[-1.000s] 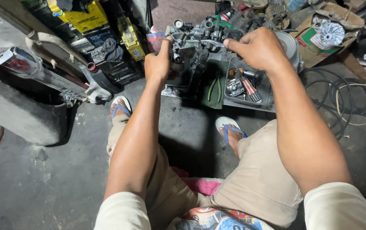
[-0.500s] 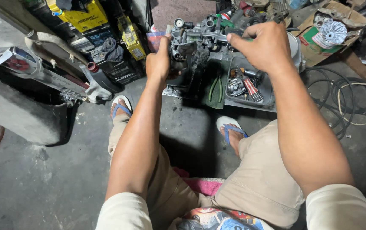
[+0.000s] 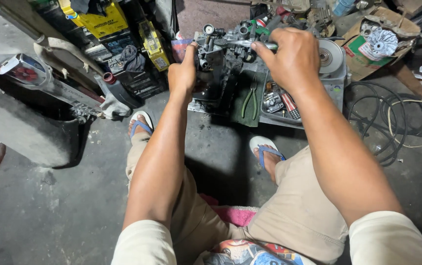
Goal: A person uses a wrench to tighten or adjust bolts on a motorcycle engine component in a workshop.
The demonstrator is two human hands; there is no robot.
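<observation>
The left hand point(image 3: 182, 74) is bracing the grimy metal engine part point(image 3: 217, 59) held up over the floor point(image 3: 49, 216), fingers wrapped on its side; the right hand point(image 3: 292, 59) is clamping a metal tool point(image 3: 243, 43) onto its top — fasteners seemingly mid-work, part not yet apart.

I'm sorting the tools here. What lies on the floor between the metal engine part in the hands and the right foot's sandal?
In the head view, between the engine part and the sandal lie a dark green cloth with green-handled pliers on it.
</observation>
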